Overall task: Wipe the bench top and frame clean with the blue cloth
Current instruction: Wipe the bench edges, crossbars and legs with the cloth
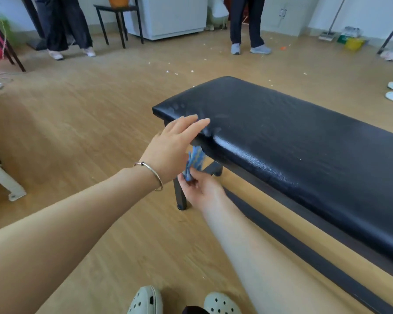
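A long bench with a black padded top (281,137) and a dark metal frame (182,196) runs from the middle to the lower right. The blue cloth (194,160) hangs at the near left corner of the seat. My left hand (175,146) lies with straight fingers over the cloth's upper part at the seat's edge. Below it, my right hand (202,189) pinches the cloth's lower end beside the bench leg. Most of the cloth is hidden by my left hand.
Wooden floor (89,132) with small white scraps surrounds the bench. Two people stand at the back (66,26) (247,26), near a black stool (120,19) and a white cabinet (173,17). A white chair leg (2,180) is at the left.
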